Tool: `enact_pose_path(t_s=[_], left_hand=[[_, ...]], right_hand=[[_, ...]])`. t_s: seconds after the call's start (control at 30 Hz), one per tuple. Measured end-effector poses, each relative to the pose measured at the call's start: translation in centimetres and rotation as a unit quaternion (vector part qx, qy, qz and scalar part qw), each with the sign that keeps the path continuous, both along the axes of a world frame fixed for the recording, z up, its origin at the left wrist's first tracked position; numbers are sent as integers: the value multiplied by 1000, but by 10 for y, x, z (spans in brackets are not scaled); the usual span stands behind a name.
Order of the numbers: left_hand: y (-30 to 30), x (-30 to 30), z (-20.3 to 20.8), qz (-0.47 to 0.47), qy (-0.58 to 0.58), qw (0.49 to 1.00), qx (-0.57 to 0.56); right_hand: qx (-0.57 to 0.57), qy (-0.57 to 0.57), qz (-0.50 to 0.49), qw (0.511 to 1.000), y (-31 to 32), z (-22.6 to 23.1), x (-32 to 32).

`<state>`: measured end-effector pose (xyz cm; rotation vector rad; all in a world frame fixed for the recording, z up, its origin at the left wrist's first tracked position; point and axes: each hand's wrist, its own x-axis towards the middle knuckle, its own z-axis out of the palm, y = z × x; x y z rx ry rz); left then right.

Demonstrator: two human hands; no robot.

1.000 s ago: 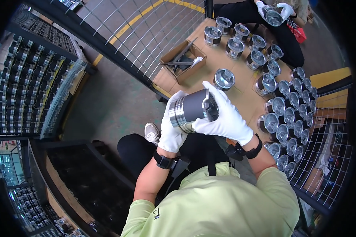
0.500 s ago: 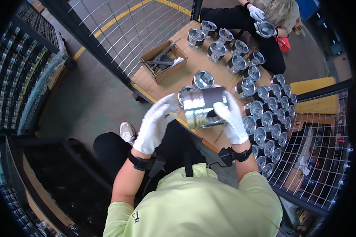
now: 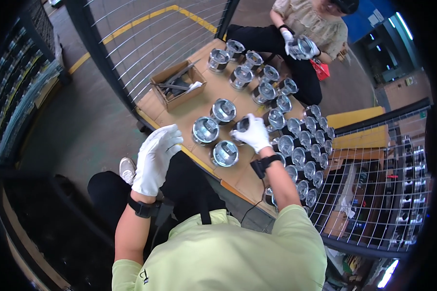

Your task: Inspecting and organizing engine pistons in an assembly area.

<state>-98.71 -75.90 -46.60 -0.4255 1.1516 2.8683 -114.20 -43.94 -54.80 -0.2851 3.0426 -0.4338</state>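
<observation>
My right hand point(image 3: 253, 134), in a white glove, reaches over the cardboard-covered platform point(image 3: 179, 121) with its fingers around a metal piston point(image 3: 241, 124) with a dark skirt. Beside that hand, toward the platform's near edge, stand three more silver pistons with their crowns up: one farther off point(image 3: 223, 111), one to the left point(image 3: 205, 130) and one nearest me point(image 3: 225, 153). My left hand point(image 3: 155, 157), gloved as well, is raised off the platform's near edge. Its fingers are stretched out and nothing is in it.
More pistons point(image 3: 264, 92) stand in loose rows behind, and a tight cluster point(image 3: 298, 156) fills the right. An open cardboard box point(image 3: 178, 87) holds dark tools. Wire mesh panels point(image 3: 155, 43) border the platform. Across from me, a co-worker's gloved hands hold a piston point(image 3: 301, 47).
My right hand has gone from holding a piston up on its side to gripping one down on the platform. My left hand has moved left and down. The view has shifted.
</observation>
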Motion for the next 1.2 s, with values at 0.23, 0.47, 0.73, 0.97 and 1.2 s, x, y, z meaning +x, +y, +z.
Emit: enact_pose_path(t_s=[0.23,0.47,0.73,0.97,1.2], left_hand=[[1,0,-3,-18,-17,1000,-16],[1,-8,-1,-15,-19,1000,4],[2,-10,-3,-44,-5,999,1],[0,-10,-7,-27,-41,998,-28],[17,-14,-9,-168,-36,984,-43]], right_hand=[[-99,-26,-94,990,3,-33,16],[32,134,-177,975,89,-3,77],[-158,-54,-347,923,148,-97,86],[-542,-121,-391,734,127,-32,121],[-781,-152,-349,496,62,50,130]])
